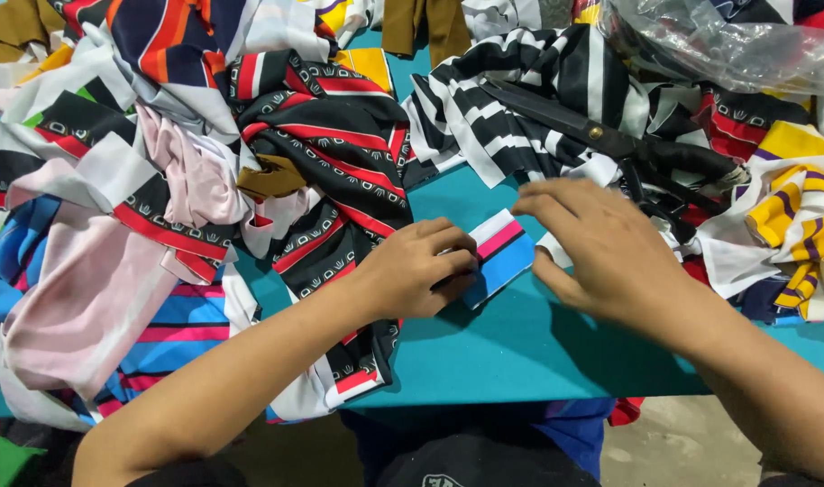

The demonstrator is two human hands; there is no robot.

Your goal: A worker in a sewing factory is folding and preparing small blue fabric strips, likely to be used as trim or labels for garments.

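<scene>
Because it lies flat on a bare patch of the teal counter point(538, 347), the small folded fabric strip point(498, 257), banded white, pink and blue, can be pinned from both ends at once. The left hand point(416, 271) is curled over its near-left end, fingertips pressed down on the cloth and gripping it, probably to keep the fold from springing open. The right hand point(601, 243) rests at the strip's far-right end, fingers spread and loose, not clenched on anything; its fingertips lie at or just beside the strip's white edge, though whether they press on it I cannot tell.

Just beyond the right hand's knuckles, a pair of large black scissors point(610, 140) lies closed on a heap of black-and-white striped fabric point(511, 99), handles turned toward that hand, so likely parked within easy reach. To the right of that hand sits a pile of yellow, purple and white pieces point(800, 207), and farther off a crumpled clear plastic bag point(727, 41).

Left of the left hand, a black, red and white patterned cloth point(335, 153) drapes down over the counter's near edge beside the forearm. Past it, farther left, pale pink fabric point(96, 298) and blue-and-pink striped pieces point(187, 316) are heaped loosely, apparently unsorted stock kept off the working patch.
</scene>
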